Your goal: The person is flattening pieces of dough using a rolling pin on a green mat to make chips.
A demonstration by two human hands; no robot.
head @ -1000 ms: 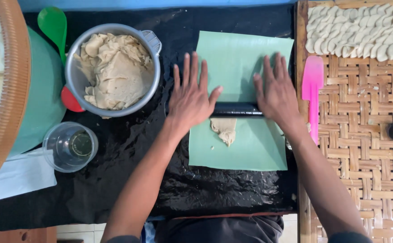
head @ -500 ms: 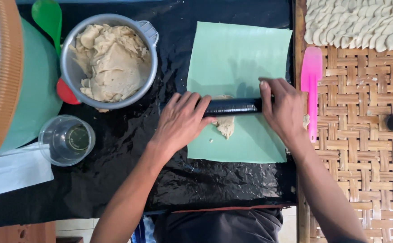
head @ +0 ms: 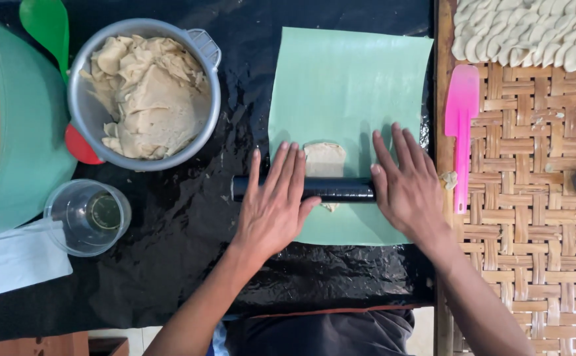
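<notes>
A black rolling pin (head: 331, 189) lies across a pale green sheet (head: 347, 86) on the black-covered table. My left hand (head: 273, 204) presses flat on the pin's left part, fingers spread. My right hand (head: 406, 184) rests flat on its right end. A small flattened piece of beige dough (head: 324, 158) sticks out from under the pin on the far side, with a sliver showing on the near side.
A metal pot of beige dough (head: 144, 92) stands at the upper left beside a green lid (head: 28, 145) and green spoon (head: 45, 23). A clear cup (head: 89, 216) sits near left. A pink spatula (head: 461, 125) and rows of shaped dough pieces (head: 532, 33) lie on the woven tray (head: 532, 217) at right.
Both hands slid back toward me and then forward again with the rolling pin over the dough. The dough now shows mostly on the pin's far side and looks flatter.
</notes>
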